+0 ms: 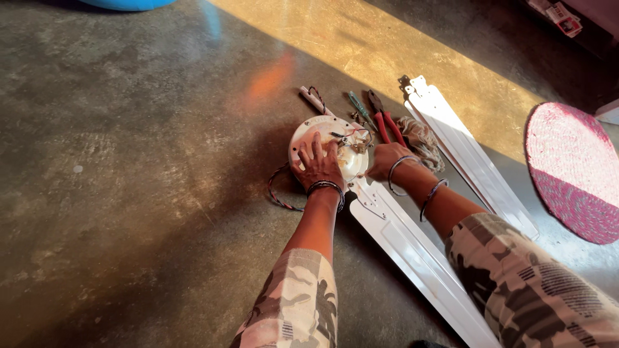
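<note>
Ceiling fan motor (329, 145) worked on the floor (129, 193), one blade (412, 251) attached.
Left hand (318, 166) is pressed flat, grasping nothing; right hand (385, 160) is clenched, contents unclear; spare blades (464, 154) remain unattached.

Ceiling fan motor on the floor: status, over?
Left hand flat on fan motor. Right hand at its edge, grip unclear. Pliers, screwdriver beside.

Camouflage-print sleeves, dark wristband on the left, metal bangles on the right.

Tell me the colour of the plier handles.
Red, on the pliers lying beside the right hand; head view.
</note>
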